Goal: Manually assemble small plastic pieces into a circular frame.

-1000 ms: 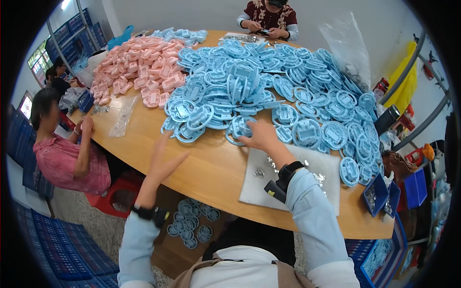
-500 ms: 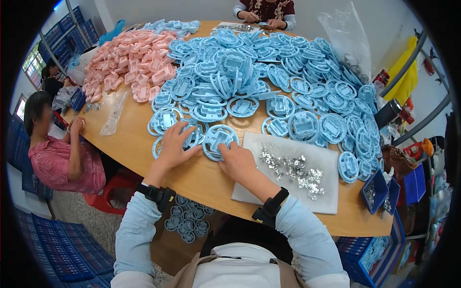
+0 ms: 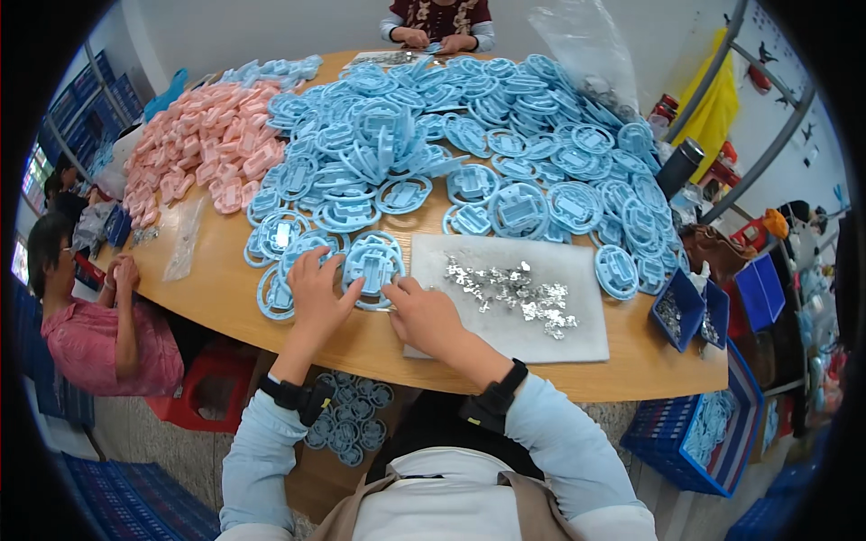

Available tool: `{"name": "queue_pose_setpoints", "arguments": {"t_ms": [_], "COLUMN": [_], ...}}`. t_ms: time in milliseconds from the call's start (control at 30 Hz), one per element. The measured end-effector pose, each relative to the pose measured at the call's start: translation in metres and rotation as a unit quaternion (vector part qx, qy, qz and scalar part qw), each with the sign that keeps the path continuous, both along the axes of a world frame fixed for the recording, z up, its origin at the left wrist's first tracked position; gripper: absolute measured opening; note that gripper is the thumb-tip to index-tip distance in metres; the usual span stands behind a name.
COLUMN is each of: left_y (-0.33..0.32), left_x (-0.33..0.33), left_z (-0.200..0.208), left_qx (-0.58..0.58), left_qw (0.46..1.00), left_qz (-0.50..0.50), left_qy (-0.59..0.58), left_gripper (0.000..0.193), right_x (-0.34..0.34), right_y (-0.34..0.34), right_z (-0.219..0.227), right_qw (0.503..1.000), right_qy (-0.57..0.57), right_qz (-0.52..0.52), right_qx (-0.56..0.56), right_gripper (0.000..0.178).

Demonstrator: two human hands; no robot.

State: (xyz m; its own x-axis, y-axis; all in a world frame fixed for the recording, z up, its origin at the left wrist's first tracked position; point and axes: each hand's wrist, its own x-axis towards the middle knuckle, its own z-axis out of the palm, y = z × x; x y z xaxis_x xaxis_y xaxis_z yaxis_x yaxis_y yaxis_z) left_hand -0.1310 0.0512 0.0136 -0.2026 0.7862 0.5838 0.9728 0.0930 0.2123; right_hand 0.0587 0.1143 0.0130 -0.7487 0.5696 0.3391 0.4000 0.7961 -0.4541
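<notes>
A round light-blue plastic part (image 3: 372,254) with a raised middle lies on the table in front of me. My left hand (image 3: 317,296) is open, thumb and fingers apart. Its thumb is at the left edge of this part and its fingertips are over a neighbouring blue part (image 3: 305,248). At the lower right rim of the middle part, the fingers of my right hand (image 3: 431,317) are curled together. What they pinch, if anything, is too small to make out. Small shiny metal clips (image 3: 505,290) lie scattered on a white foam pad (image 3: 577,347) beside that hand.
A big heap of blue parts (image 3: 397,117) fills the table beyond, with pink parts (image 3: 212,135) to its left. Blue bins (image 3: 678,311) of metal pieces stand at the right edge. One person (image 3: 108,316) sits at left, another (image 3: 439,27) works across the table.
My right hand has drawn back from the middle of the round part to its lower right rim. The left hand stays spread beside it. The whole view has shifted a little.
</notes>
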Motion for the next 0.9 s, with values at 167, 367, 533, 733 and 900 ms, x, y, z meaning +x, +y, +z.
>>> {"name": "queue_pose_setpoints", "arguments": {"t_ms": [167,367,533,733,900], "left_y": [-0.001,0.027,0.049,0.077,0.098], "left_x": [0.030,0.040,0.036,0.032,0.030], "left_z": [0.008,0.011,0.015,-0.003,-0.006], "left_qx": [-0.055,-0.132,-0.155,-0.135,-0.147], "left_qw": [0.993,0.988,0.986,0.988,0.985], "left_qz": [-0.088,-0.066,-0.030,0.024,0.074], "left_qy": [-0.051,0.045,0.059,0.070,0.042], "left_gripper": [0.048,0.062,0.063,0.063,0.061], "right_x": [0.070,0.119,0.108,0.103,0.102], "right_y": [0.012,0.030,0.033,0.035,0.037], "right_z": [-0.004,0.005,-0.008,-0.012,-0.017], "right_qw": [0.990,0.974,0.982,0.988,0.989], "right_qy": [0.089,0.021,0.038,0.037,0.037], "right_qz": [-0.092,-0.164,-0.156,-0.131,-0.127], "right_qx": [-0.053,-0.154,-0.096,-0.068,-0.060], "right_gripper": [0.009,0.011,0.009,0.010,0.009]}}
